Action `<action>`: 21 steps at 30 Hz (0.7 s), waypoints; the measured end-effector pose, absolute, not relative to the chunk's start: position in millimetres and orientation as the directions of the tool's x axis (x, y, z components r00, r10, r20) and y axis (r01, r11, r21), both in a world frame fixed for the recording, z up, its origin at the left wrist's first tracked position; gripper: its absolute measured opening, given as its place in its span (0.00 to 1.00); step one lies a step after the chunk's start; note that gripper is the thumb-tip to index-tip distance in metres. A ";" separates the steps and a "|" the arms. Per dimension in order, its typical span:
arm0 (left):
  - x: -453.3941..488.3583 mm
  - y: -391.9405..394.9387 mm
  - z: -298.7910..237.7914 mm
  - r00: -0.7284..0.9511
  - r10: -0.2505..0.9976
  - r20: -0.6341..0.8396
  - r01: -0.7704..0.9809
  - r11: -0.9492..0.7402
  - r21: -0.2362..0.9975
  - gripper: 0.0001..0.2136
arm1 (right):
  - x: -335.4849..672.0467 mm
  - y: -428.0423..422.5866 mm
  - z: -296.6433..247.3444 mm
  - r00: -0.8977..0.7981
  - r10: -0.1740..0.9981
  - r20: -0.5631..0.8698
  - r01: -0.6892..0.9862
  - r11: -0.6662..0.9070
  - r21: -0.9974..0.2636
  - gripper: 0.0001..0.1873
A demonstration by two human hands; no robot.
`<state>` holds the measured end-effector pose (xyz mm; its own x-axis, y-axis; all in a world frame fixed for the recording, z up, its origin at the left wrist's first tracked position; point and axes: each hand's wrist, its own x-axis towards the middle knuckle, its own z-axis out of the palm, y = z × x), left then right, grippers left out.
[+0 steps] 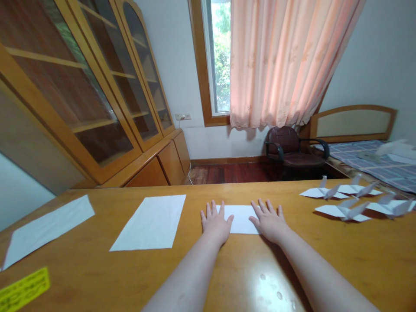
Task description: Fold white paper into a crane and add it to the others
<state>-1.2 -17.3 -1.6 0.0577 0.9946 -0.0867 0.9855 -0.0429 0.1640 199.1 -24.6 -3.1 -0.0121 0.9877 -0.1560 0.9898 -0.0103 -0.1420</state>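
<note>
A small white rectangular sheet of paper (240,219) lies flat on the wooden table (156,281) in front of me. My left hand (216,223) rests on its left end, palm down with the fingers spread. On the right end lies my right hand (269,220), likewise flat with fingers apart. Both hands cover the paper's ends, so its side edges are partly hidden. Neither hand grips anything.
Left of my hands lies a larger white sheet (151,223), with another sheet (50,229) farther left. Several folded paper cranes (345,211) stand at the right. A yellow label (26,289) is at the near left. Beyond the table are a chair (286,147) and a bed (370,154).
</note>
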 end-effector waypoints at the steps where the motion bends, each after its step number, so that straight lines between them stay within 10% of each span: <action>1: -0.9 -17.3 -1.1 0.041 0.995 -0.086 0.986 -0.026 0.164 0.34 | 200.4 -23.7 -3.9 0.006 0.988 -0.156 0.990 -0.028 -0.140 0.35; 21: 2.2 -16.3 1.8 -0.035 0.997 -0.065 0.982 0.046 0.181 0.32 | 210.4 -13.8 -6.4 0.025 1.000 0.015 0.975 -0.021 -0.222 0.31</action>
<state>2.2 -16.3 1.8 -0.0346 0.9973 -0.0645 0.9823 0.0458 0.1814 210.4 -13.8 -6.4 0.0247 0.9996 0.0151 0.9747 -0.0207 -0.2223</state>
